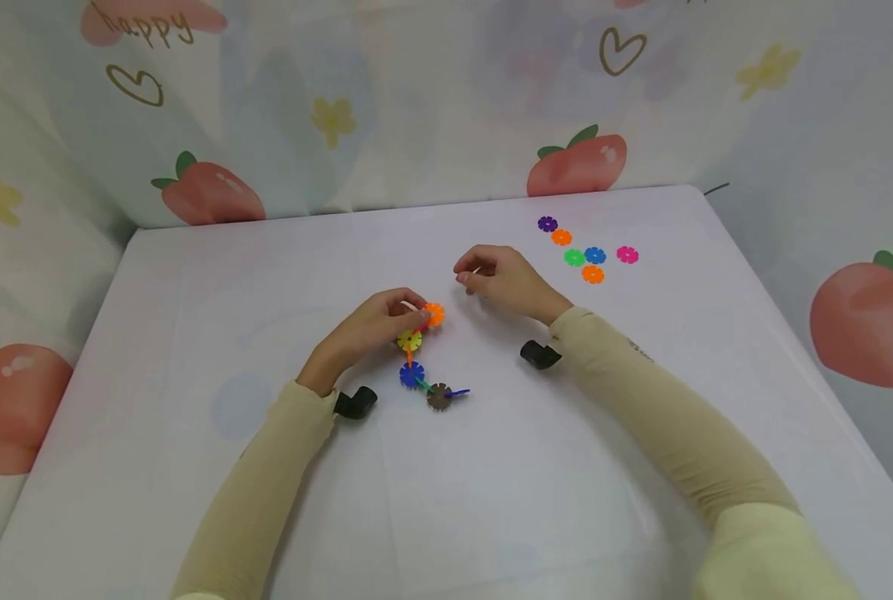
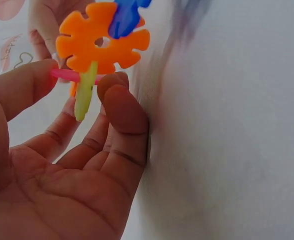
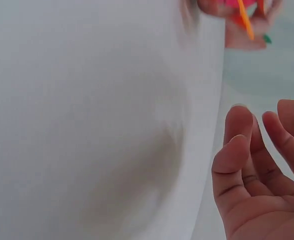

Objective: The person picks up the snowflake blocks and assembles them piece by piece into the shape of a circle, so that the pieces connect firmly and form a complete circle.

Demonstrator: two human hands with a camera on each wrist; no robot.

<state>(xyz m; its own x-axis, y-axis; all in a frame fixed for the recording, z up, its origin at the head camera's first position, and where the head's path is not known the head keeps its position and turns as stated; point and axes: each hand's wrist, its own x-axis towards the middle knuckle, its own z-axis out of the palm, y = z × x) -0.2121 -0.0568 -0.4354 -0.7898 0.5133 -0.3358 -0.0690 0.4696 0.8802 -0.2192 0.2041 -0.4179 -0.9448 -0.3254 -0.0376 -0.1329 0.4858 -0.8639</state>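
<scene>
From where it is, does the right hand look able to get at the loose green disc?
Probably yes: the right hand looks empty and nothing visible blocks its way to the green disc, though the blue disc sits close beside.

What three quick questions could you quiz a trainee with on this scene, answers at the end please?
1. Which hand pinches the chain of linked, multicoloured, plastic-looking notched discs?
2. True or false: in the head view, the loose, bright pink, round notched disc lies farther right than every other loose disc.
3. How many round, notched, plastic-looking loose discs lie apart from the chain in the head view?
A) four
B) six
C) nine

Key:
1. The left hand.
2. True.
3. B.
</scene>
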